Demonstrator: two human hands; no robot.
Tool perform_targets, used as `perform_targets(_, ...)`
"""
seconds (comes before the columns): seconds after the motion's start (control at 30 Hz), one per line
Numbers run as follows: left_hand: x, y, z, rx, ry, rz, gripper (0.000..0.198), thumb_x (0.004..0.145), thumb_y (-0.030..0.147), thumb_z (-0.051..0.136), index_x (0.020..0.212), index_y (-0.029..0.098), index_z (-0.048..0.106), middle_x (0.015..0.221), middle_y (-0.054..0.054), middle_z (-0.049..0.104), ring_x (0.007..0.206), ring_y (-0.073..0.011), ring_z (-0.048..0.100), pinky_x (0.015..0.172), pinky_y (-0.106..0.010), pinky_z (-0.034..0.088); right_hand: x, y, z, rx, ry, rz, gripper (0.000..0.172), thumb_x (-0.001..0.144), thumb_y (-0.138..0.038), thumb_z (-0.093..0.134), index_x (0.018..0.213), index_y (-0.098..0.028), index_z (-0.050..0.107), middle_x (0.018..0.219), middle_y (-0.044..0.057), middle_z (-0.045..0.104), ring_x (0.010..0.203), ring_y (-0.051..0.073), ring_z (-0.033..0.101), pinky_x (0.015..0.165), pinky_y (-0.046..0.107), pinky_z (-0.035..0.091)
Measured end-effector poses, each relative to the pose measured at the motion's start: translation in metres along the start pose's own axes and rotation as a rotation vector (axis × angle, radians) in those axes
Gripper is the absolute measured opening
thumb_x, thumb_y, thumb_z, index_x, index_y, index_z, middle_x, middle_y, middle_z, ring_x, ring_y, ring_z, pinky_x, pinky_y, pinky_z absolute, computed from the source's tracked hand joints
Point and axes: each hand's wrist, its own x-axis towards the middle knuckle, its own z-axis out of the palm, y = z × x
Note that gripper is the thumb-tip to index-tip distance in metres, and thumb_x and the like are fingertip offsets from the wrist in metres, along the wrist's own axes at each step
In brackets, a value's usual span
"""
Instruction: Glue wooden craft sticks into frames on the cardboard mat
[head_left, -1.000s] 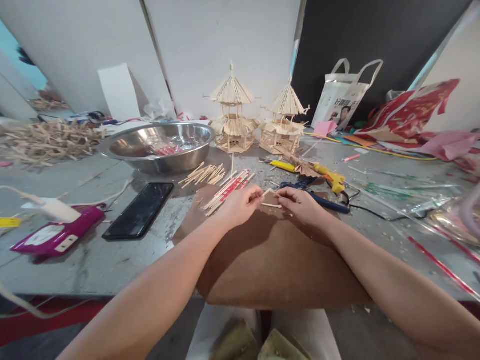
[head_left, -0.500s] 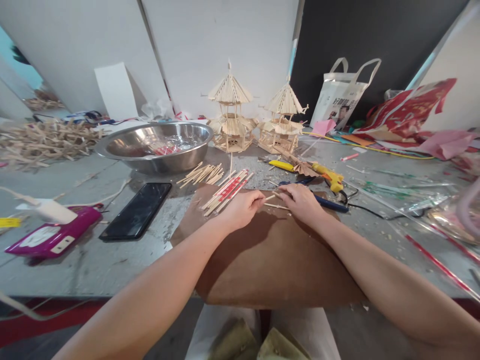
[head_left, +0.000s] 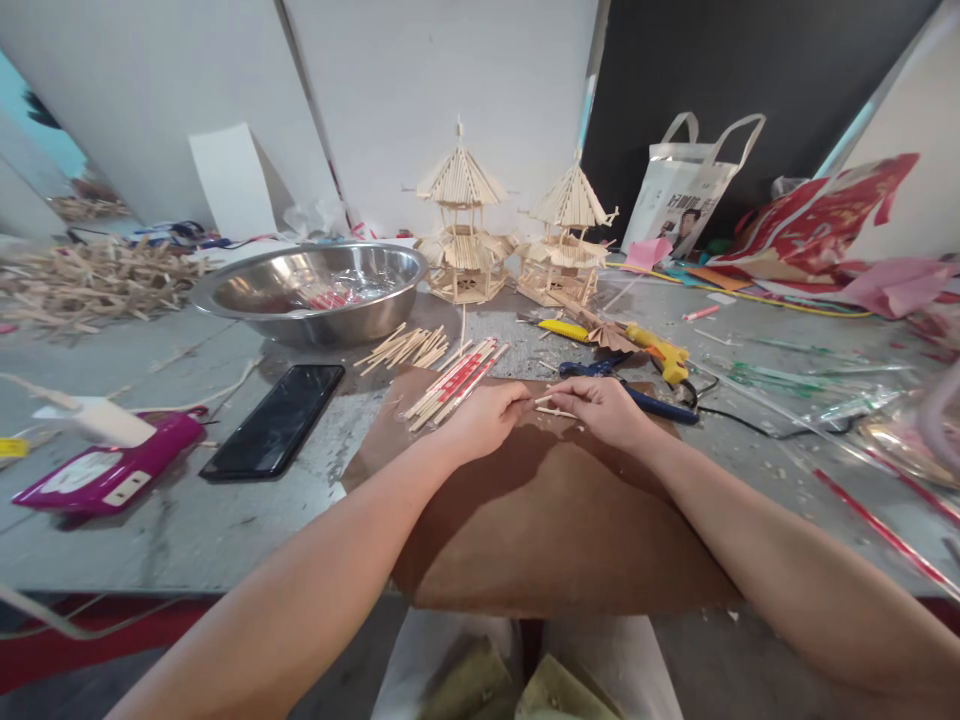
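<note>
Over the far part of a brown board (head_left: 555, 520), my left hand (head_left: 491, 418) and my right hand (head_left: 606, 408) face each other, a short gap between them. Both are closed in a pinch on a thin wooden stick (head_left: 546, 402) that bridges the gap. Another pale stick (head_left: 556, 412) lies just below it, close to my right fingers. Left of my left hand, a bundle of chopsticks (head_left: 454, 385) in red-printed wrapping rests on the board's edge. Behind it is a pile of short loose sticks (head_left: 405, 348).
Two stick-built pagodas (head_left: 461, 225) stand at the back. A steel basin (head_left: 311, 290), a black phone (head_left: 274, 422) and a purple power strip (head_left: 112, 465) are on the left. A yellow glue gun (head_left: 660, 352), a yellow cutter (head_left: 562, 329) and blue pliers (head_left: 592, 368) lie beyond my right hand.
My right hand has shifted slightly, its fingers drawn in from a flatter pose to a pinch nearer my left hand. The left hand stays nearly in place.
</note>
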Motion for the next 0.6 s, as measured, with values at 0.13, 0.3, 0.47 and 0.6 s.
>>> perform_targets(0.13, 0.0006, -0.0017, 0.0003, 0.007, -0.013, -0.011, 0.023, 0.081, 0.026, 0.034, 0.069, 0.017, 0.051, 0.058, 0.002, 0.051, 0.056, -0.0094, 0.045, 0.053, -0.02, 0.032, -0.0009, -0.001, 0.0, -0.07, -0.027, 0.022, 0.025, 0.079, -0.028, 0.04, 0.081, -0.015, 0.061, 0.069, 0.002, 0.061, 0.062, 0.012, 0.054, 0.057, 0.022, 0.038)
perform_targets(0.3, 0.001, -0.0017, 0.0008, 0.027, -0.013, -0.04, 0.022, 0.08, 0.026, 0.036, 0.065, 0.016, 0.049, 0.056, 0.002, 0.05, 0.054, -0.0094, 0.044, 0.052, -0.02, 0.031, -0.0008, -0.0045, 0.0031, -0.337, 0.052, -0.121, 0.024, 0.081, -0.024, 0.034, 0.078, -0.015, 0.056, 0.072, 0.005, 0.058, 0.068, 0.014, 0.052, 0.063, 0.024, 0.037)
perform_targets(0.47, 0.0002, -0.001, -0.0007, -0.006, -0.019, -0.03, 0.024, 0.08, 0.027, 0.034, 0.062, 0.016, 0.046, 0.056, 0.002, 0.048, 0.055, -0.0091, 0.043, 0.053, -0.02, 0.031, -0.0008, -0.0079, 0.0034, -0.299, 0.048, -0.097, 0.022, 0.081, -0.025, 0.033, 0.074, -0.017, 0.052, 0.068, 0.002, 0.055, 0.064, 0.012, 0.05, 0.06, 0.023, 0.036)
perform_targets(0.6, -0.0009, 0.0011, -0.0021, -0.083, -0.017, 0.003, 0.026, 0.081, 0.028, 0.033, 0.064, 0.016, 0.047, 0.057, 0.003, 0.046, 0.056, -0.0087, 0.042, 0.054, -0.02, 0.032, -0.0003, -0.0076, 0.0048, -0.142, 0.029, -0.002, 0.02, 0.08, -0.027, 0.034, 0.074, -0.017, 0.05, 0.063, -0.001, 0.053, 0.056, 0.01, 0.046, 0.054, 0.021, 0.035)
